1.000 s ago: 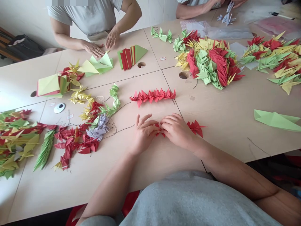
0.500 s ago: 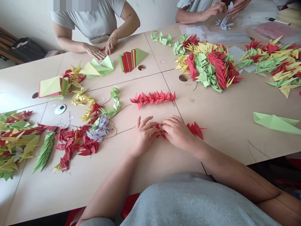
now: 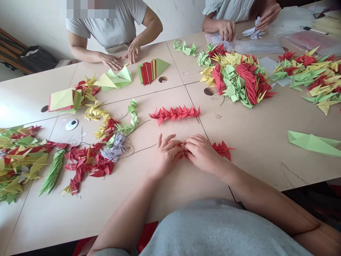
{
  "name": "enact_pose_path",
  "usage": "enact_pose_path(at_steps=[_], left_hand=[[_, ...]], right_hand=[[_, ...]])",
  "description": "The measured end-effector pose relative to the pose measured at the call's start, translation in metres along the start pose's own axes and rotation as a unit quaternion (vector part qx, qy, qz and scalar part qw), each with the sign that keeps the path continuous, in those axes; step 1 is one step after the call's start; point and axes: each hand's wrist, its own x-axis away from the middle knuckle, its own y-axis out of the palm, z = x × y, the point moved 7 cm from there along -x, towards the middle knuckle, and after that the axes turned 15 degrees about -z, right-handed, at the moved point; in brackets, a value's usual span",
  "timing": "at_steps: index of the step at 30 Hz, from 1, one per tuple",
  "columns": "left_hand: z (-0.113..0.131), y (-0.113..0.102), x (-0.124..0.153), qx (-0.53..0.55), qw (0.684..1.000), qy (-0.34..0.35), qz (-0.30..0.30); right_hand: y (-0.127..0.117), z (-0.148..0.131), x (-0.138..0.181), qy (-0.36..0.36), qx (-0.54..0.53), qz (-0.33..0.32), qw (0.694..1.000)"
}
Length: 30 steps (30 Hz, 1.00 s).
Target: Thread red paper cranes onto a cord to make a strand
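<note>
Head view: L hand (image 3: 167, 158) and R hand (image 3: 201, 153) meet over worktop (image 3: 253, 142), fingertips nearly touching. L grip closed, pinching red folded pc (image 3: 183, 156); index and another finger raised clear. R grip closed on same pc from other side, knuckles up. Pc sits btwn the hands, mostly hidden by fingers. Red paper cluster (image 3: 223, 150) pokes out just R of R hand; can't tell if joined to pinched pc. Beyond hands, red garland (image 3: 175, 113) lies flat, crosswise, apart from both. To L: lilac cluster (image 3: 115, 146), w/ dark thread nr it, and green curved strand (image 3: 131, 119). Far R, green folded sheet (image 3: 314, 143) lies alone. Mixed-colour heap (image 3: 239, 76) farther back, R of ctr. Across worktop, co-worker in grey top (image 3: 109, 26), hands down nr light-green paper (image 3: 118, 78); 2nd co-worker's hand (image 3: 269, 17) at pale paper cluster (image 3: 253, 33).
</note>
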Motion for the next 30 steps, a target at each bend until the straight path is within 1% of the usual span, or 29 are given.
enact_pose_path(at_steps=[9, 15, 22, 30], left_hand=[[0.0012, 0.0015, -0.0005, -0.002, 1.000, -0.005, -0.015], [0.0004, 0.0037, 0.0001, 0.000, 1.000, -0.003, -0.009], [-0.0008, 0.0041, -0.0002, 0.006, 1.000, 0.004, 0.007], [-0.0028, 0.0028, 0.0010, -0.001, 1.000, -0.017, 0.014]], right_hand=[[0.0033, 0.0011, -0.0005, 0.002, -0.002, -0.011, 1.000], [0.0013, 0.0022, 0.0020, 0.019, -0.006, -0.012, 1.000], [-0.0007, 0.0017, 0.0030, 0.015, -0.009, -0.004, 1.000], [-0.0040, -0.0009, 0.0039, 0.017, 0.003, 0.008, 1.000]])
